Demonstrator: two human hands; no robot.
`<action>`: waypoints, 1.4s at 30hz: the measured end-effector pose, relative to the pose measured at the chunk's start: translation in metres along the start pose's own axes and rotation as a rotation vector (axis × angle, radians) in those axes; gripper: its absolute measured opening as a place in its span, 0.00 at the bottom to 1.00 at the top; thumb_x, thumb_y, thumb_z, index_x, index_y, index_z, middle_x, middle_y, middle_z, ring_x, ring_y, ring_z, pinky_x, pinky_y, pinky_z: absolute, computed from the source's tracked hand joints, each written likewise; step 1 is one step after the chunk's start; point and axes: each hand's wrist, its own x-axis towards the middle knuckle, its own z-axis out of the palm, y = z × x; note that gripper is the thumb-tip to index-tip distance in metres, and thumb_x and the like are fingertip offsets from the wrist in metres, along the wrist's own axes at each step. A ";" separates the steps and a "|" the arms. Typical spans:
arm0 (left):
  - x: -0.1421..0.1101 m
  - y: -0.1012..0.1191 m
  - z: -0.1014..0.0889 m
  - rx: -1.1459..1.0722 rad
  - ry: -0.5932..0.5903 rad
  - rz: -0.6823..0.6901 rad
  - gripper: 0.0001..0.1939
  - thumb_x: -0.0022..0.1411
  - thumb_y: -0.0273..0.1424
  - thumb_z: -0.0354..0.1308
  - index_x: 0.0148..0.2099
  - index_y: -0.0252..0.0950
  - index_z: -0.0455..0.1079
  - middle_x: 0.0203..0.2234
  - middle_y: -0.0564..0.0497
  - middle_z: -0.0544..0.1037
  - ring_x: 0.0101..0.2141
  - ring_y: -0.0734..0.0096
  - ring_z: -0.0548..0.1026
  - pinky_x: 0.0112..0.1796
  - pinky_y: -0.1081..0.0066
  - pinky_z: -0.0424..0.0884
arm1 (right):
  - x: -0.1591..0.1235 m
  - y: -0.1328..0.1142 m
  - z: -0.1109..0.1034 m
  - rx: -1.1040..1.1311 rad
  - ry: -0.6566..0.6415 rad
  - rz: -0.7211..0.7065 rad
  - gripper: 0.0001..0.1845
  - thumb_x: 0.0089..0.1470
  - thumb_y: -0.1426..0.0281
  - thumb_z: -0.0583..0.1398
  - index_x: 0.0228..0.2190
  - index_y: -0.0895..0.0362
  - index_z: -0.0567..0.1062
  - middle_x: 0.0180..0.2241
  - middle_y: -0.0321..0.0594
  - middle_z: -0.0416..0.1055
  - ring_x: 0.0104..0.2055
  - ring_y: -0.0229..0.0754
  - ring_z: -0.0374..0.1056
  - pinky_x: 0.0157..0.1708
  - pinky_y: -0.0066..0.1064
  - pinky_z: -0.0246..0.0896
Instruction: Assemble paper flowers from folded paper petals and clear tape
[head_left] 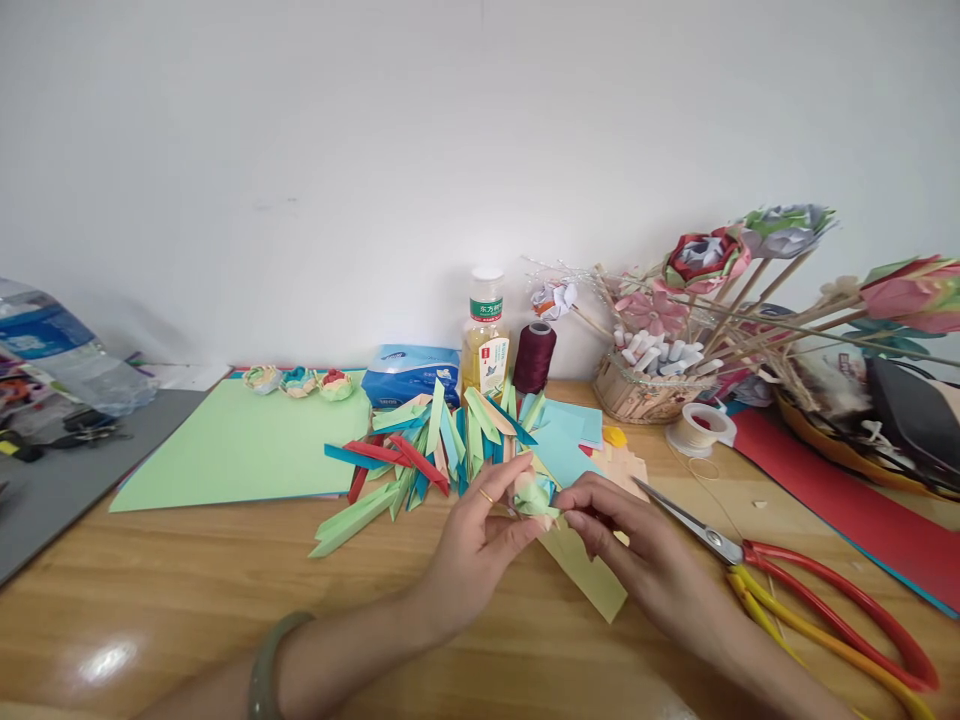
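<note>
A small folded paper flower (534, 494), mostly pale green with some blue and peach, is held up between my two hands above the table. My left hand (480, 530) grips it from the left, thumb below and fingers behind. On its right side my right hand (619, 525) pinches the edge of the paper with thumb and forefinger. Below the flower a yellow-green paper strip (589, 570) lies on the wood. Just behind my hands is a heap of folded paper strips (431, 440) in green, red, blue and peach. My fingers hide part of the flower.
Red-and-yellow-handled scissors (724, 545) lie at the right, near a thread spool (697, 430). Three finished paper flowers (298, 382) rest on green sheets (247, 440). Behind stand a tissue pack (412, 375), a drink bottle (486, 335), maroon thread (534, 358) and a basket (637, 392).
</note>
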 end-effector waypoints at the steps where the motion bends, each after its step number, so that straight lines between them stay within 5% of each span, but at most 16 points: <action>1: 0.000 0.000 0.000 -0.007 0.001 -0.003 0.24 0.58 0.35 0.58 0.57 0.45 0.62 0.55 0.47 0.63 0.53 0.62 0.64 0.48 0.65 0.69 | 0.001 0.001 -0.001 0.010 -0.008 0.010 0.09 0.60 0.69 0.51 0.31 0.55 0.70 0.26 0.36 0.67 0.27 0.37 0.64 0.27 0.26 0.61; 12: 0.001 -0.001 -0.001 0.038 -0.056 0.072 0.24 0.60 0.33 0.55 0.59 0.48 0.59 0.58 0.49 0.59 0.53 0.62 0.64 0.50 0.65 0.68 | -0.005 0.002 0.003 -0.151 0.153 -0.202 0.08 0.57 0.73 0.54 0.30 0.56 0.74 0.24 0.38 0.70 0.24 0.36 0.66 0.21 0.25 0.60; 21: -0.001 -0.002 -0.003 0.069 -0.113 0.068 0.26 0.61 0.33 0.54 0.60 0.51 0.56 0.57 0.49 0.58 0.54 0.63 0.62 0.50 0.65 0.67 | -0.004 0.002 0.000 -0.076 0.092 -0.107 0.08 0.55 0.72 0.58 0.25 0.56 0.73 0.23 0.36 0.69 0.24 0.35 0.64 0.22 0.24 0.59; 29: 0.000 -0.003 -0.006 0.087 -0.120 0.055 0.26 0.61 0.34 0.53 0.61 0.48 0.55 0.59 0.48 0.57 0.58 0.60 0.56 0.52 0.62 0.65 | -0.001 0.001 -0.006 0.003 -0.143 -0.046 0.12 0.59 0.68 0.54 0.31 0.55 0.76 0.27 0.37 0.70 0.28 0.37 0.66 0.27 0.27 0.62; 32: 0.001 -0.003 -0.008 0.107 -0.125 0.031 0.26 0.61 0.34 0.53 0.61 0.48 0.56 0.59 0.48 0.59 0.60 0.59 0.52 0.52 0.62 0.65 | -0.001 0.002 -0.005 0.002 -0.127 -0.035 0.12 0.59 0.68 0.53 0.31 0.55 0.76 0.28 0.38 0.71 0.29 0.37 0.67 0.29 0.28 0.63; 42: 0.003 -0.006 -0.007 -0.019 -0.151 -0.028 0.24 0.60 0.35 0.53 0.59 0.45 0.59 0.60 0.47 0.58 0.56 0.57 0.60 0.51 0.60 0.66 | -0.001 0.003 -0.001 -0.086 -0.021 0.021 0.10 0.55 0.73 0.56 0.25 0.56 0.75 0.22 0.35 0.70 0.23 0.36 0.65 0.23 0.25 0.59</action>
